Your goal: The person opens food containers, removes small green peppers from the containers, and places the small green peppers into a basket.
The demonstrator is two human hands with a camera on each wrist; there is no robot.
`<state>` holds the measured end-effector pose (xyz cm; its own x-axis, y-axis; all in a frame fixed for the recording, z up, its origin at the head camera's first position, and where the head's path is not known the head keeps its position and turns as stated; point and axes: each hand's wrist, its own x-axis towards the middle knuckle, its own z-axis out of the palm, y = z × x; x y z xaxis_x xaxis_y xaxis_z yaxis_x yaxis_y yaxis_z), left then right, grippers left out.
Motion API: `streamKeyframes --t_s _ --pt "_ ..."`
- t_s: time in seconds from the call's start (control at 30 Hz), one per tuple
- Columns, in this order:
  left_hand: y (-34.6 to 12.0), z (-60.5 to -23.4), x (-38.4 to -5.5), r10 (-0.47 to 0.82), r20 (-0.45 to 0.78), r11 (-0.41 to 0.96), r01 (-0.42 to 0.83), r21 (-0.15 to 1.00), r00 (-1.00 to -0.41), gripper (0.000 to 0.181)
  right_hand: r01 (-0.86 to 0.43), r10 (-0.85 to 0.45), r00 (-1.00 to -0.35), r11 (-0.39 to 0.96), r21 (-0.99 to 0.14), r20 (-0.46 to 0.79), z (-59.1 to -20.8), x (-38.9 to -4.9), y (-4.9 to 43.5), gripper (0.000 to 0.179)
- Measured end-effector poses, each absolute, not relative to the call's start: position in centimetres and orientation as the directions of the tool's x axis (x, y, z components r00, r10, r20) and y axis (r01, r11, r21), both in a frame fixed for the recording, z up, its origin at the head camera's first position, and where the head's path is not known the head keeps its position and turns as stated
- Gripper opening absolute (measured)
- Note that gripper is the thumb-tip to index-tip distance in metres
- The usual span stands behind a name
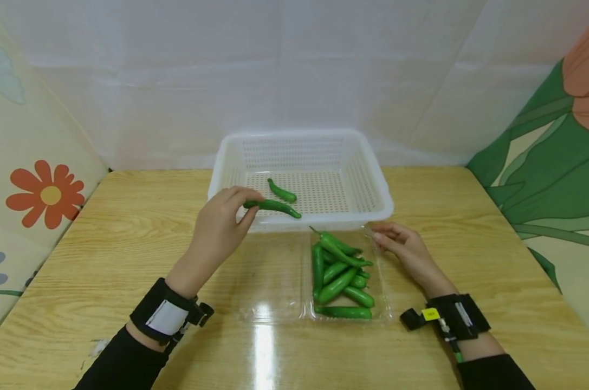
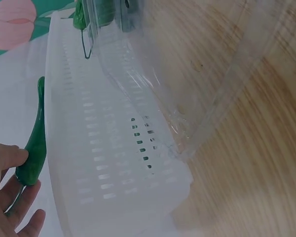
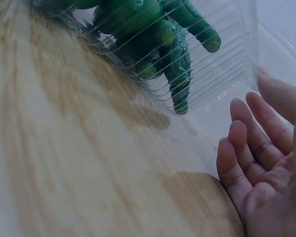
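A green chili pepper [image 1: 274, 207] is pinched between the thumb and fingers of my left hand [image 1: 221, 219], over the near rim of a white plastic basket [image 1: 382, 203]. Another green pepper [image 1: 282, 191] lies on the basket floor. Several green peppers [image 1: 340, 281] are heaped in the right half of a clear plastic clamshell box [image 1: 274, 271], whose left half lies flat and bare. My right hand [image 1: 406, 249] is at the box's far right corner with fingers loosely bent. In the right wrist view its thumb [image 3: 278, 94] meets or nearly meets the box's edge.
The wooden table [image 1: 128, 227] bears the basket at its back edge, with the box directly in front. A white sheet [image 1: 177, 81] hangs behind. Panels with painted flowers [image 1: 45, 195] stand on both sides.
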<state>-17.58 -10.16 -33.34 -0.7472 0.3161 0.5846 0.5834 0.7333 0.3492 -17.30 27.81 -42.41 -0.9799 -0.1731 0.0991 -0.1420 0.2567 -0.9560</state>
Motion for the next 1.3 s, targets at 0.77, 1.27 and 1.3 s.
streamKeyframes --t_s 0.77,1.27,1.3 --pt "-10.1 -34.1 -18.3 0.301 0.526 0.745 0.541 0.391 -0.795 0.019 -0.136 -0.17 -0.981 0.278 -0.951 0.091 -42.4 -17.3 27.9 0.036" --pt "-9.1 -35.0 -18.1 0.452 0.699 0.631 0.753 0.188 -0.554 0.017 -0.14 -0.169 -0.981 0.275 -0.951 0.096 -42.6 -17.4 27.9 0.035" --pt "-9.0 -34.9 -18.0 0.462 0.712 0.613 0.771 0.175 -0.529 0.016 -0.14 -0.168 -0.981 0.276 -0.951 0.096 -42.7 -17.3 27.9 0.035"
